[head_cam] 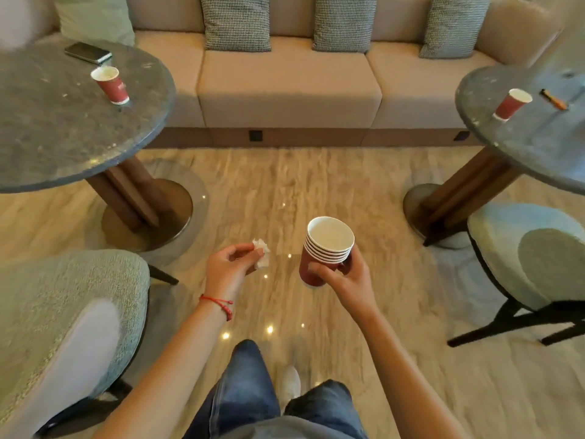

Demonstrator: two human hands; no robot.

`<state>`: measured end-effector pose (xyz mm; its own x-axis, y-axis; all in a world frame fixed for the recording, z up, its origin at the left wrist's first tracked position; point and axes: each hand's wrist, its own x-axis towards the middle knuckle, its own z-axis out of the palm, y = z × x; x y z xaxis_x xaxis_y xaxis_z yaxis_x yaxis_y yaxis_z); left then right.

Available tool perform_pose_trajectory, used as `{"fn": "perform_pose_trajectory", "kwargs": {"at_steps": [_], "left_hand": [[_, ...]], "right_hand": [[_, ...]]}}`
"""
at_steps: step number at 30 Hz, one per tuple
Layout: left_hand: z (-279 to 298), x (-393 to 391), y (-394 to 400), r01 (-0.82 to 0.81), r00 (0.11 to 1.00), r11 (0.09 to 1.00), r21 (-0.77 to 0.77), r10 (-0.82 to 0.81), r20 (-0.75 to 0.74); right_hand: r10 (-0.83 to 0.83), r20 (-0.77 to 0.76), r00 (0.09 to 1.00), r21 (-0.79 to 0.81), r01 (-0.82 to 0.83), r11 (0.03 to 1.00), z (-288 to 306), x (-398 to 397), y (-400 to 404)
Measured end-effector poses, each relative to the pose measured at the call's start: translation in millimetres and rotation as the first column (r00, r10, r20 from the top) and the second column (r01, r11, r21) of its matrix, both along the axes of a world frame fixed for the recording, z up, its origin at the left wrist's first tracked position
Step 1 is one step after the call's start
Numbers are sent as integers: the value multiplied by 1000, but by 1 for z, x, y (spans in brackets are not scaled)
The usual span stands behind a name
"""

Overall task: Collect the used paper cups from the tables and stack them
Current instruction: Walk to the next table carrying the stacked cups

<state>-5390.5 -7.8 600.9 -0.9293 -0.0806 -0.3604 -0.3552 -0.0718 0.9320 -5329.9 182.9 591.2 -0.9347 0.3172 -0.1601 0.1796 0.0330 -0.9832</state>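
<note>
The stack (323, 251) gripped in the right hand (343, 275) is dark red outside, white inside and at the rims. The tissue (262, 255) pinched in the left hand (229, 267) is white; that wrist's bracelet (218, 301) is red. Far left of it, a red cup (111, 85) stands on a mottled grey table (47, 122) beside a black phone (88, 52). Far right of the right hand, another red cup (511, 104) stands on a grey table (531, 144). Beyond both hands the sofa (288, 87) is beige, its cushions (238, 22) checked grey-green. Below them the jeans (243, 391) are blue.
</note>
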Motion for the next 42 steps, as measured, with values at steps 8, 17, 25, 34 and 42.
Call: {"fn": "perform_pose_trajectory", "kwargs": {"at_steps": [8, 17, 25, 34, 42], "left_hand": [[-14, -138, 10, -76, 996, 997, 23, 75, 50], [-14, -318, -5, -116, 992, 993, 26, 115, 46], [-12, -429, -16, -184, 982, 983, -19, 184, 32], [-21, -524, -19, -428, 902, 903, -43, 430, 39], [-12, -557, -49, -705, 704, 708, -40, 705, 83]], "right_hand": [[57, 34, 998, -9, -57, 998, -8, -149, 13], [93, 33, 995, 14, -93, 996, -11, -339, -5], [146, 64, 987, 49, -149, 988, -5, -455, -7], [402, 67, 913, 72, -406, 911, -18, -601, -14], [676, 13, 736, 120, -673, 730, -11, -699, -61]]}}
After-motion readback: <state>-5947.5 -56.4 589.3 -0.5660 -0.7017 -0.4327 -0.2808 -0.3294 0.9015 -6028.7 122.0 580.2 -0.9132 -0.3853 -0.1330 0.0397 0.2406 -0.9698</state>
